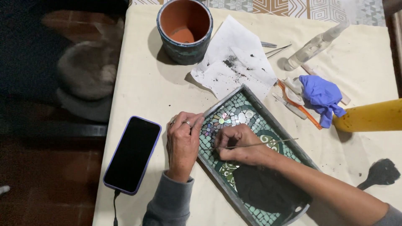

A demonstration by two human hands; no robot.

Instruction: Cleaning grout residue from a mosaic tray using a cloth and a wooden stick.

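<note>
A rectangular mosaic tray [268, 119] with green and shiny tiles lies slantwise on the cream tablecloth, partly covered by dark grout [264, 188]. My left hand [183, 140] grips the tray's left rim, a ring on one finger. My right hand [240, 144] rests on the tiles and holds a thin metal pick [272, 142] whose tip is hidden under the fingers near the flower pattern [220, 121].
A black phone in a purple case [133, 154] lies left, cable attached. A terracotta pot [184, 29], soiled paper [234, 62], clear bottle [314, 46], blue glove [321, 97], orange-handled tool [305, 113], yellow container [370, 117] and a dark smear [379, 173] surround the tray. The table edge runs along the left.
</note>
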